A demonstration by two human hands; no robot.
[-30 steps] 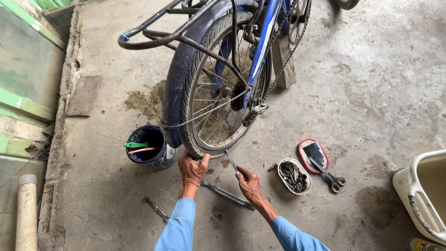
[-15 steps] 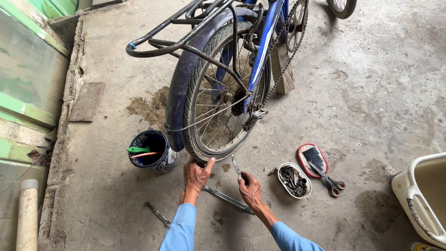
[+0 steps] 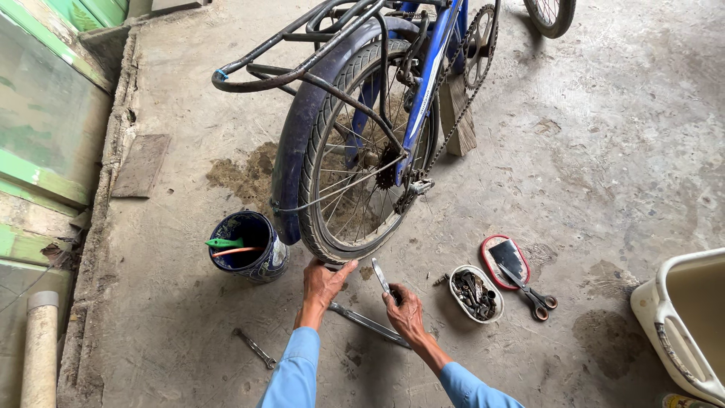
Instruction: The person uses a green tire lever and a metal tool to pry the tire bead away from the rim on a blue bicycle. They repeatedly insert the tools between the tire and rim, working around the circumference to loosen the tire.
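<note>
A blue bicycle stands with its rear wheel (image 3: 362, 166) in front of me, under a blue mudguard (image 3: 298, 143) and a black carrier rack (image 3: 287, 72). My left hand (image 3: 323, 283) grips the bottom of the tyre where it nears the concrete floor. My right hand (image 3: 404, 310) holds a flat metal tyre lever (image 3: 381, 278), its tip pointing up toward the tyre's lower edge. Both arms wear light blue sleeves. Under my hands a long metal wrench (image 3: 368, 323) lies on the floor.
A blue bucket (image 3: 249, 245) with green and orange tools sits left of the wheel. A small spanner (image 3: 255, 347) lies at lower left. An oval tin of nuts and bolts (image 3: 476, 295), a red lid (image 3: 504, 261) and scissors (image 3: 532, 295) lie right. A cream tub (image 3: 680, 325) stands far right. A wooden block (image 3: 459, 121) props the bicycle.
My view has shifted closer to the wheel. The left hand has closed onto the tyre's bottom, and the right hand has raised the lever toward the tyre.
</note>
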